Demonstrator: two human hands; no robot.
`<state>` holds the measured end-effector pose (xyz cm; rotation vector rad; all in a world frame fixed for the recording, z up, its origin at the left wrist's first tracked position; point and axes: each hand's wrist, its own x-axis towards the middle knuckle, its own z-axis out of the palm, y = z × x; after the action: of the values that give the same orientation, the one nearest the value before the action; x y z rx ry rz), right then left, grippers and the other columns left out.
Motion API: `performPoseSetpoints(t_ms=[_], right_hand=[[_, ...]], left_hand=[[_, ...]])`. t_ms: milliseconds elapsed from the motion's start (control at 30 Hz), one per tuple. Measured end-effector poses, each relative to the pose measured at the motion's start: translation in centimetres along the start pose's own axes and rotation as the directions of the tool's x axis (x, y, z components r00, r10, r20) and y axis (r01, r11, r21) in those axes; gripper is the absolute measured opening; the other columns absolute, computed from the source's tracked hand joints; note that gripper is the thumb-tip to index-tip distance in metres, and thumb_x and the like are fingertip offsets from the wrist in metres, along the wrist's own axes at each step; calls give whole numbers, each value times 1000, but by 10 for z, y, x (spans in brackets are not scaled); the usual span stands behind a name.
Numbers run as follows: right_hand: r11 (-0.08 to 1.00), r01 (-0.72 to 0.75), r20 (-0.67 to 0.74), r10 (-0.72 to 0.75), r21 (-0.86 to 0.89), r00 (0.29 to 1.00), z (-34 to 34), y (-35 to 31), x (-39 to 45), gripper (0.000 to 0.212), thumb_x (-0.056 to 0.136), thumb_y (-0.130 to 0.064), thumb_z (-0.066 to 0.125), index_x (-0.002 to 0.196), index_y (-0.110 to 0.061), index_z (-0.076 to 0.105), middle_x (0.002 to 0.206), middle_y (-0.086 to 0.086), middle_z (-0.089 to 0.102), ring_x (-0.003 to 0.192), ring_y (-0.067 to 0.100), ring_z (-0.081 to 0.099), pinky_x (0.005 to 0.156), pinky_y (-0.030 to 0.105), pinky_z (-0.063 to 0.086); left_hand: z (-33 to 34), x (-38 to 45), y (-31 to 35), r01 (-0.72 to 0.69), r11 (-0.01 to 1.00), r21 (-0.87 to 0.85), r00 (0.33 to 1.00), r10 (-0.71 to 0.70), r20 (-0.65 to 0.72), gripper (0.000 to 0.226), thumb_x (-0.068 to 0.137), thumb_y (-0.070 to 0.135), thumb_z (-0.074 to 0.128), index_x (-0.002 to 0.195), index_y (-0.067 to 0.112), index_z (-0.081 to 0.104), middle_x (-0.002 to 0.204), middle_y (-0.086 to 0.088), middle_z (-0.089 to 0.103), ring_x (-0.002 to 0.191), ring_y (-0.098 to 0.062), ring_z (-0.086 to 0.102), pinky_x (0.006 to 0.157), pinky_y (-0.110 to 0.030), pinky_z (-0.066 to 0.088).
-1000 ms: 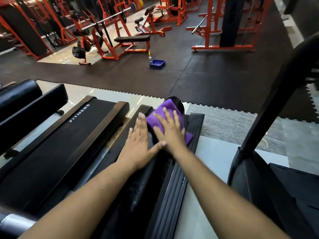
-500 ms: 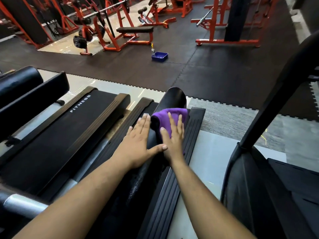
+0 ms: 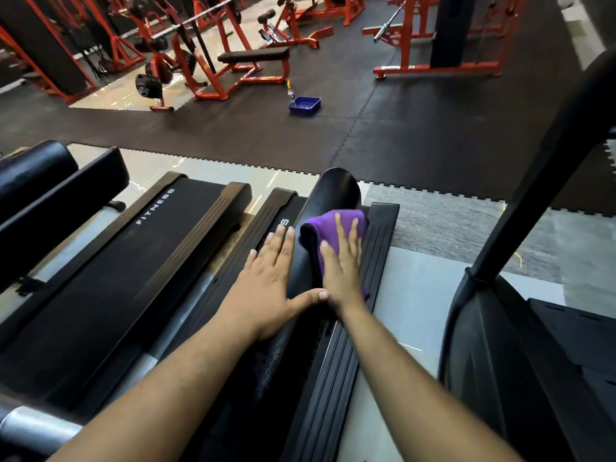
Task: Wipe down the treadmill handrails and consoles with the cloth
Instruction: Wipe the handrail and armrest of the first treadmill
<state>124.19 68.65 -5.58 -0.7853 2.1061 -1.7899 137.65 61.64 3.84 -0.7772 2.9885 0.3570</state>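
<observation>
The right hand (image 3: 341, 268) pressed the cloth (image 3: 328, 225) onto the handrail (image 3: 333, 191), fingers (image 3: 340, 228) straight, slightly spread. The left hand (image 3: 266, 281) lay flat beside it, fingers together.

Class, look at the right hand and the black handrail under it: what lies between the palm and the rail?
In the head view, the purple cloth lies between the right hand and the black handrail; the hand presses it flat against the rail.

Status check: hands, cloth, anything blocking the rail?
Right hand flat, pressing cloth on the handrail. Left hand flat on the rail beside it. Nothing blocking the rail ahead.
</observation>
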Motion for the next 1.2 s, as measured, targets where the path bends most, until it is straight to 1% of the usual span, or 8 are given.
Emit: performPoseSetpoints(t_ms=[133,233,367,533,667,933,1100,1200], right_hand=[[975,3,64,11,-222,998,-23,-9,103,58,98,-53,46,154,-53,31,172,-14,-2,158,27,-4,120,70,11],[959,-50,68,71,-278,995,-21,-21,107,57,99,-52,44,154,-52,31,172,-14,-1,157,29,-2,121,66,14],[934,139,147,-95,-328,985,-10,-21,-5,72,86,-65,26,157,-48,26,171,-16,2,157,21,-2,124,57,12],[857,245,268,-132,-452,955,-31,-23,43,67,91,-69,47,153,-57,25,169,-23,-3,156,18,-18,109,83,-2],[929,49,171,16,-368,985,-20,-45,63,58,95,-58,56,150,-53,38,170,-21,1,156,24,-15,110,80,19],[931,238,238,-174,-277,956,-14,-21,-25,71,84,-73,46,151,-58,30,169,-25,-2,156,16,-18,114,76,4],[996,-87,-54,89,35,995,-14,-11,33,68,89,-67,49,154,-49,37,172,-13,4,159,22,-2,123,65,7],[976,-172,-45,179,131,983,4,-18,-31,70,96,-53,54,159,-44,25,172,-4,-3,158,20,-7,128,49,0]], left_hand=[[-2,-2,3,5,999,41,1000,-5,6,132,61,105,6,159,22,-24,161,9,-32,155,-9,-20,129,-40,-4],[-3,-3,4,19,999,41,1000,-19,5,126,65,101,11,154,21,-29,158,8,-35,155,-10,-21,128,-40,-5],[-1,-1,3,15,999,-33,1000,-15,-12,135,55,107,4,152,20,-31,160,6,-34,155,-9,-21,128,-41,-5],[-4,-3,4,16,999,-32,1000,-16,-5,138,56,107,4,156,18,-28,164,4,-31,156,-11,-19,128,-41,-5],[-8,-15,7,37,999,40,999,-36,-19,132,57,105,-5,156,21,-27,164,3,-32,155,-10,-20,128,-40,-6],[1,-66,-6,1,997,73,1000,-3,21,128,58,106,-3,154,26,-30,160,8,-40,148,-5,-34,121,-30,-16],[0,-62,-5,0,998,57,1000,-2,30,135,57,107,2,159,23,-23,163,8,-34,152,-9,-27,125,-36,-11],[2,-61,-3,-2,999,42,1000,1,23,138,55,107,3,161,21,-19,165,7,-28,154,-9,-24,127,-39,-7]])
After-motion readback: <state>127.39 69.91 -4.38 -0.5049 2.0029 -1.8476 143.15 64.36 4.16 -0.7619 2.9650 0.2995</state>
